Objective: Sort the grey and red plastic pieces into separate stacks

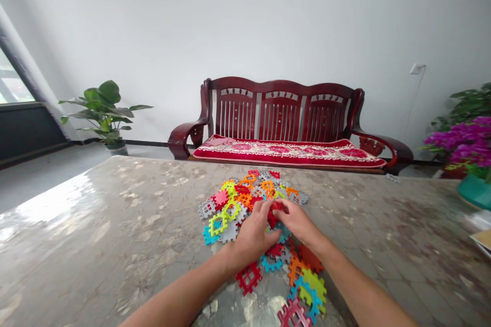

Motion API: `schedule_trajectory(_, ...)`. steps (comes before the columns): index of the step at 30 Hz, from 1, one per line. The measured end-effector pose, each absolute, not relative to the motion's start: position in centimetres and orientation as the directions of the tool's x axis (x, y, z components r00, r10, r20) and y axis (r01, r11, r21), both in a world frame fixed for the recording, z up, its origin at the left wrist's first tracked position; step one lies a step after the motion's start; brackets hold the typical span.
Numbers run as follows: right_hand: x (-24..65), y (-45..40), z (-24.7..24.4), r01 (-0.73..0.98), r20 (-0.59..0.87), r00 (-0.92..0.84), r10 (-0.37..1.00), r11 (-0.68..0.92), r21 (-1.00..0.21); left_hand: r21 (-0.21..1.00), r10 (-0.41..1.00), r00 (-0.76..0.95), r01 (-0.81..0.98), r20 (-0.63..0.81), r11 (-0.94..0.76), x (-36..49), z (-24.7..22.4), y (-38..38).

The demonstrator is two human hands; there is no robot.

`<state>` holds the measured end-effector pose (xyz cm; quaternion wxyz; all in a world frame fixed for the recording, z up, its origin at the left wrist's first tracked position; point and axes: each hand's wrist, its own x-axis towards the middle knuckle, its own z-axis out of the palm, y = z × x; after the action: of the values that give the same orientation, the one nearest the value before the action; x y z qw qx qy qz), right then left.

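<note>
Table at left, then loose notched tiles heaped, apparently unassembled. Mid-heap: left hand curled against red piece, can't tell if gripping; right hand pinches it. Fingers hide any joint. Maroon tile, lower right, is cut off by frame.

From here I count one bench; on it, one mat; left of it, one potted plant; right, one socket; in front, one table, two hands, toy pieces too piled to number.
</note>
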<state>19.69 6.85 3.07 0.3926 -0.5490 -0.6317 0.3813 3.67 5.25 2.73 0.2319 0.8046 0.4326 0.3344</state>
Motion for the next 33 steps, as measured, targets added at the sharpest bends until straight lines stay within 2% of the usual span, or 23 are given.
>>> schedule_trajectory(4,19.3,7.8,3.4,0.453,0.123,-0.045,0.991,0.130,-0.882,0.674,0.860,0.353,0.536,0.368,-0.508,3.7,4.3,5.7)
schedule_trajectory(9,18.3,9.6,5.3,0.325,0.201,-0.048,0.978,0.206,-0.923,0.621,0.809,0.321,0.521,0.493,-0.586,2.9,6.8,7.8)
schedule_trajectory(12,17.5,11.3,6.1,0.272,0.174,-0.027,0.984,0.175,-0.946,0.587,0.785,0.315,0.531,0.533,-0.611,2.2,7.3,9.9)
schedule_trajectory(14,17.2,12.4,6.2,0.319,0.127,-0.026,0.992,0.128,-0.939,0.567,0.781,0.324,0.549,0.533,-0.614,1.6,7.1,11.3)
schedule_trajectory(16,17.3,13.2,6.2,0.440,0.109,-0.025,0.994,0.109,-0.891,0.546,0.789,0.345,0.579,0.509,-0.605,1.0,6.6,12.4)
schedule_trajectory(19,18.3,13.6,6.1,0.574,0.155,0.031,0.987,0.110,-0.811,0.496,0.806,0.383,0.643,0.451,-0.583,0.1,5.7,13.2)
schedule_trajectory(23,20.9,12.0,5.9,0.632,0.215,0.075,0.974,0.121,-0.766,0.384,0.778,0.407,0.699,0.478,-0.602,-1.1,5.1,12.0)
schedule_trajectory(26,23.4,9.3,5.5,0.622,0.167,0.039,0.985,0.106,-0.775,0.313,0.705,0.483,0.660,0.520,-0.683,-1.9,5.0,9.0)
schedule_trajectory(29,25.5,5.9,5.4,0.617,0.098,-0.038,0.994,0.101,-0.780,0.306,0.631,0.643,0.554,0.434,-0.774,-2.4,4.5,5.2)
schedule_trajectory(33,26.4,1.0,5.3,0.691,-0.046,-0.236,0.971,0.134,-0.710,0.346,0.599,0.753,0.504,0.273,-0.791,-1.6,3.6,1.5)
